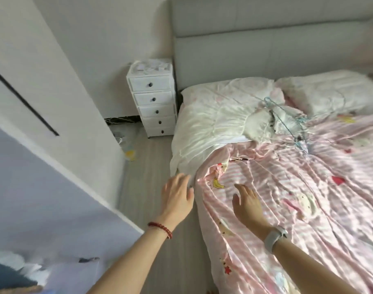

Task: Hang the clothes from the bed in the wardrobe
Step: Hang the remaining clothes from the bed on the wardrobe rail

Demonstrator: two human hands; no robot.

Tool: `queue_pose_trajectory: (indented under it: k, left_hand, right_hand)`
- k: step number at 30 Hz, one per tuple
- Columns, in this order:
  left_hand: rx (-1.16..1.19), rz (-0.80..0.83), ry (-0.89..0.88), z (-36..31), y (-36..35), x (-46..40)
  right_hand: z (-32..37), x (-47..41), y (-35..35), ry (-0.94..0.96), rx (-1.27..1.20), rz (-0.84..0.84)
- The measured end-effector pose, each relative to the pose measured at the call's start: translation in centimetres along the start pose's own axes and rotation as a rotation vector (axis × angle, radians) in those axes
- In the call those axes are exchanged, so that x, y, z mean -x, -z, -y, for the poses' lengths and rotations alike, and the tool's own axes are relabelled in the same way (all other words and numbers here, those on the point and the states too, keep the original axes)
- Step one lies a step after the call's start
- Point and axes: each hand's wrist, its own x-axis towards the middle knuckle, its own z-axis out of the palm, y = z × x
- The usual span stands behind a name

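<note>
- Both forearms lead the view; left hand (177,198) fingers straight and loosely spread, hovering at the bed (255,49) edge, holding nothing.
- Right hand (248,205) also relaxed and spread, just above the pink striped quilt (308,187), gripping nothing.
- Task's thing: white garment (259,122) lies near the pillows, tangled wire hangers (287,117) on top of it, well apart from both hands.
- Risk: hangers look interlocked; pulling one could drag the lot or snag the quilt.
- Risk: I can't tell garment from white bedding at its edges, so I could grab the wrong cloth.
- Drawer unit (153,102) beside the bed: all drawers closed, contents hidden.
- Wardrobe (53,92) at left: inside not visible.
</note>
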Motion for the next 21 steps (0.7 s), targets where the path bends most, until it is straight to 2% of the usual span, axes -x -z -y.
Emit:
queue_pose_trajectory:
  k: [7,11,21]
  left_hand:
    - [0.037,0.149,-0.099,-3.1,-4.2,-13.3]
    - [0.018,0.258,-0.154,-2.8,-6.9,-21.3]
    - [-0.049,0.4,-0.171,-1.5,-12.4,-36.6]
  right_hand:
    - [-5.0,-7.0,2.6,-0.237,-0.055,-0.08]
    - [-6.9,-12.5,3.0,-0.365,-0.11,-0.16]
    - [-11.4,-25.3,3.4,-0.626,-0.253,-0.212]
